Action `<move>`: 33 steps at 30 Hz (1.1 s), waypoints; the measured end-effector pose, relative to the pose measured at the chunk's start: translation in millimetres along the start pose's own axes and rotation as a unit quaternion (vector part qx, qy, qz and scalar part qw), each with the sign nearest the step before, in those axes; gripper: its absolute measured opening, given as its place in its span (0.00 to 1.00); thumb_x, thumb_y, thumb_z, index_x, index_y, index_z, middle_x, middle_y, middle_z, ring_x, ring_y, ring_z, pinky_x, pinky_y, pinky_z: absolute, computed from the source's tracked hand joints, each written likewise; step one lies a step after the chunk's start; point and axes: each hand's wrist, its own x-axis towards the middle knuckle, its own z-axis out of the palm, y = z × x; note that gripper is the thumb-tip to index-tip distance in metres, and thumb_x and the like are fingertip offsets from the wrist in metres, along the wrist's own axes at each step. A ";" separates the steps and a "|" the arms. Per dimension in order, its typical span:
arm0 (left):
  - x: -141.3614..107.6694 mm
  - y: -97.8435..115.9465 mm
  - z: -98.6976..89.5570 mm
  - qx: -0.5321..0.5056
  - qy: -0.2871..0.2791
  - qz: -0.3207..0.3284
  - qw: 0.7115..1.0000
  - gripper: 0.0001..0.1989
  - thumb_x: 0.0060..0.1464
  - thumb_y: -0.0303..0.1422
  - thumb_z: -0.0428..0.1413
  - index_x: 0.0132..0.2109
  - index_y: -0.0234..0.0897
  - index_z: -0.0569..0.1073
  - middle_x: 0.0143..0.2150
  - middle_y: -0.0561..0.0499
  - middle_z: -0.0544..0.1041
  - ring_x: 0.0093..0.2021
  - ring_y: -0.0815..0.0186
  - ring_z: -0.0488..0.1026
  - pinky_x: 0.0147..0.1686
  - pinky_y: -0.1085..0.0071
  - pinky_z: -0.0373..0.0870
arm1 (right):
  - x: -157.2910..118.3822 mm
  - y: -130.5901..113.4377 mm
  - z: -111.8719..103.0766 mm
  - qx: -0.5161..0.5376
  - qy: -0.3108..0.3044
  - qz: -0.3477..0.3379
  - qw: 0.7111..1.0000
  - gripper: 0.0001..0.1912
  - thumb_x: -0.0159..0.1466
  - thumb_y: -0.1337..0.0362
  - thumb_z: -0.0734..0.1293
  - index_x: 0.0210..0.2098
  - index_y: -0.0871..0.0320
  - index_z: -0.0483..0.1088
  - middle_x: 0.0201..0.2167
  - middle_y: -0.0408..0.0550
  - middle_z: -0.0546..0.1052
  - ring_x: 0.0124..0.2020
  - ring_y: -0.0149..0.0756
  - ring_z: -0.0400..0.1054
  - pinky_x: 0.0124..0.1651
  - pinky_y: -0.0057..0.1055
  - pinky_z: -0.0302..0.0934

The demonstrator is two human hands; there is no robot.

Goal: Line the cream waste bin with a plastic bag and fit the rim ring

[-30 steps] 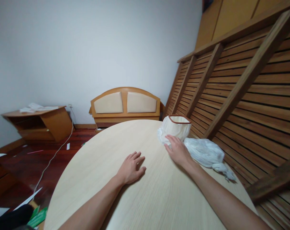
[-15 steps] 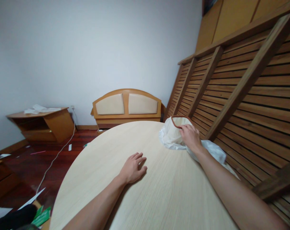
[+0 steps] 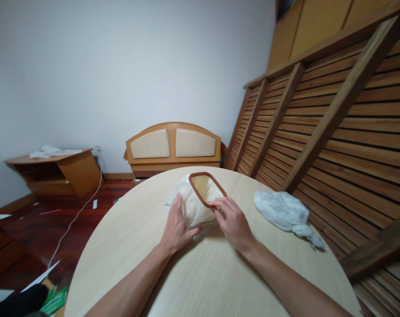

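Note:
A small trash bin (image 3: 200, 211), with a brown rounded-rectangular rim (image 3: 197, 188) and a white plastic bag draped over its outside, is in the middle of the round table. Its mouth is tipped toward me, showing a pale yellowish inside. My right hand (image 3: 234, 222) pinches the near right part of the rim between thumb and fingers. Against the bag-covered left side rests my left hand (image 3: 179, 226), fingers stretched out and thumb apart along the near side. The bin's lower part is partly hidden by both hands.
A crumpled white plastic bag (image 3: 282, 210) lies on the right of the pale table (image 3: 120, 246). Slatted wooden panels (image 3: 318, 132) lean along the right side. Behind stand a headboard (image 3: 173, 143) and a low cabinet (image 3: 64, 171); a white cable (image 3: 72, 226) crosses the floor.
My right hand has brought the bin from the table's far right to the middle, leaving the crumpled bag behind. My left hand has lifted off the tabletop and now touches the bin's side.

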 end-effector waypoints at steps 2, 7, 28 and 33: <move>-0.5 -0.3 -1.1 0.014 0.013 0.002 1.000 0.64 0.50 0.49 0.65 0.72 0.37 0.25 0.74 0.28 0.44 0.74 0.39 0.46 0.68 0.41 0.55 | -7.1 -8.0 -1.0 0.041 -0.014 -0.014 0.999 0.11 0.69 0.67 0.62 0.45 0.50 0.75 0.40 0.48 0.79 0.46 0.45 0.72 0.53 0.48 0.66; 0.7 2.3 -5.7 0.031 0.045 0.002 0.999 0.58 0.52 0.43 0.63 0.72 0.36 0.29 0.70 0.29 0.53 0.71 0.40 0.54 0.66 0.41 0.58 | -15.6 -7.7 -10.1 0.075 -0.048 -0.026 0.996 0.06 0.66 0.65 0.65 0.42 0.51 0.74 0.42 0.49 0.78 0.48 0.46 0.71 0.56 0.50 0.64; 2.2 21.7 -20.8 0.113 0.004 0.128 0.985 0.43 0.55 0.20 0.51 0.73 0.47 0.44 0.68 0.39 0.56 0.71 0.46 0.51 0.69 0.42 0.52 | -24.0 26.0 1.0 0.287 -0.062 0.256 0.921 0.58 0.56 0.40 0.71 0.73 0.53 0.38 0.73 0.63 0.52 0.72 0.56 0.49 0.68 0.57 0.52; 0.5 22.5 -20.3 0.104 0.010 0.126 0.987 0.43 0.54 0.19 0.51 0.73 0.46 0.46 0.68 0.39 0.56 0.71 0.45 0.51 0.68 0.42 0.53 | -20.7 23.7 0.3 0.312 -0.055 0.261 0.912 0.57 0.55 0.40 0.72 0.73 0.51 0.41 0.72 0.63 0.53 0.72 0.54 0.48 0.69 0.55 0.53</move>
